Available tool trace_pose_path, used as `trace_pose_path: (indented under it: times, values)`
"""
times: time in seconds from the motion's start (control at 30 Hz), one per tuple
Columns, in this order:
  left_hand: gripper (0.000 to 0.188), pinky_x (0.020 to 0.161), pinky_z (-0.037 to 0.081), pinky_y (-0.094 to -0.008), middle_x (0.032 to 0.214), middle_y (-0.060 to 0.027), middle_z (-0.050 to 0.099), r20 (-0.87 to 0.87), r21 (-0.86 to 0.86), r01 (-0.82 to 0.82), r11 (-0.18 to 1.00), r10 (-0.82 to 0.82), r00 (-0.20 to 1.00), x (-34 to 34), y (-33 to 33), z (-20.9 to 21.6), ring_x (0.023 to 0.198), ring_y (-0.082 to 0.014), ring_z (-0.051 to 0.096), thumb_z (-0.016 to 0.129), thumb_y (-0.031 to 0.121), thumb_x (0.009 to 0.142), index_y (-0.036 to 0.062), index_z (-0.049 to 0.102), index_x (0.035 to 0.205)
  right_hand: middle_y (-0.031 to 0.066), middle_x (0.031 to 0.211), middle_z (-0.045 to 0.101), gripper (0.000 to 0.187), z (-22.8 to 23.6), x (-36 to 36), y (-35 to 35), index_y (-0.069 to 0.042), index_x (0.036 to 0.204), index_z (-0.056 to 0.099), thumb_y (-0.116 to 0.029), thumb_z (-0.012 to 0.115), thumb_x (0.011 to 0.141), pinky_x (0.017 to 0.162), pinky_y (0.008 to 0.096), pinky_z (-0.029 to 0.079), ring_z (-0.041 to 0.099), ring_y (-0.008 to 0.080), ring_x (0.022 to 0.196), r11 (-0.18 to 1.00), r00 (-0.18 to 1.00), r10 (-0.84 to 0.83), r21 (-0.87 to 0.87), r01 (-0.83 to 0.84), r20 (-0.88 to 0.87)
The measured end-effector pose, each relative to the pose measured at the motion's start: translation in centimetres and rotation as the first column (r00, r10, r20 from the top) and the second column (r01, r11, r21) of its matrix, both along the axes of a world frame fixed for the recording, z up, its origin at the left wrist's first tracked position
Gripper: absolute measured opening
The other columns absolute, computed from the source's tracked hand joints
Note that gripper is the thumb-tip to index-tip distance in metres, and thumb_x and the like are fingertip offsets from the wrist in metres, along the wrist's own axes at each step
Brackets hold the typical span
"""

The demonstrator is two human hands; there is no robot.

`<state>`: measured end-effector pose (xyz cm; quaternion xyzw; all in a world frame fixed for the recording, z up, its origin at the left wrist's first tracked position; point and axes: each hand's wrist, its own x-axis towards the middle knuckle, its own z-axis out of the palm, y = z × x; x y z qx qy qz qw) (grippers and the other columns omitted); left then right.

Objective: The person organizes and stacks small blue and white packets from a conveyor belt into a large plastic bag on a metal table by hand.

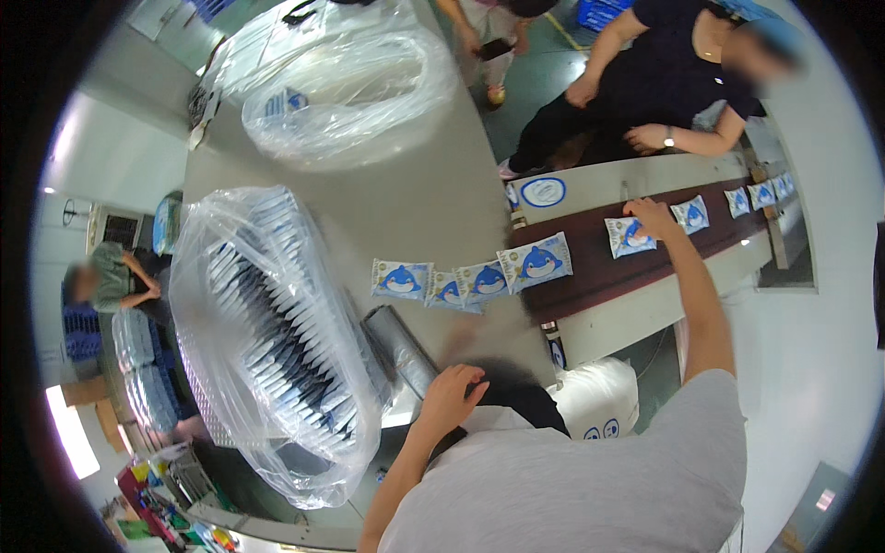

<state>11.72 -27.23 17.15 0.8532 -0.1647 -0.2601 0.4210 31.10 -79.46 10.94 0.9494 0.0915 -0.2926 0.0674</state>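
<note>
Over the dark red conveyor belt (590, 276), my right hand (653, 219) reaches out, its fingers bent round the upper right edge of a small blue-and-white packet (627, 240) with a blue cartoon whale or dolphin print. Close to my body, my left hand (452, 396) hangs with its fingers loosely curled and apart, nothing visible in it. Beside it lies a grey plastic roll (402, 350). An overlapping row of similar packets (484, 279) runs from the belt's end onto the metal table (433, 194). Another packet (690, 214) lies just past my right hand.
On the left, a large clear plastic bag (198, 313) holds rows of packets. Another clear bag (369, 97) lies open at the table's far end. More packets (761, 194) sit along the belt. A person in dark clothes (645, 83) sits across the belt. A white sack (599, 396) stands below.
</note>
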Motion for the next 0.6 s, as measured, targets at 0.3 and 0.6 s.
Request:
trace_pose_path:
  times: [0.3, 0.6]
  values:
    - [0.044, 0.077, 0.046, -0.0279, 0.107, -0.0098, 0.058, -0.522, 0.033, -0.725, 0.688, 0.63, 0.574, 1.2, -3.7, -17.4, 0.093, -0.0175, 0.057, 0.064, 0.025, 0.087, 0.0021, 0.048, 0.12, 0.0168, 0.115, 0.053, 0.044, 0.7, 5.5, 20.6, 0.003, 0.093, 0.059, -0.025, 0.078, 0.064, 0.092, 0.0379, 0.039, 0.047, 0.0332, 0.114, 0.521, 0.888, 0.448, 0.837, -0.167, -0.102]
    - [0.043, 0.072, 0.047, -0.0326, 0.092, -0.0061, 0.054, -0.863, 0.043, -0.995, 0.086, 0.506, 0.007, 6.0, -3.6, -19.3, 0.082, -0.0176, 0.054, 0.047, 0.046, 0.092, 0.0085, 0.047, 0.112, 0.0209, 0.103, 0.057, 0.068, -9.2, -0.5, 31.3, 0.001, 0.102, 0.059, -0.041, 0.082, 0.054, 0.088, 0.0391, 0.043, 0.053, 0.0372, 0.102, 0.744, 0.917, 0.311, 0.664, -0.073, -0.248]
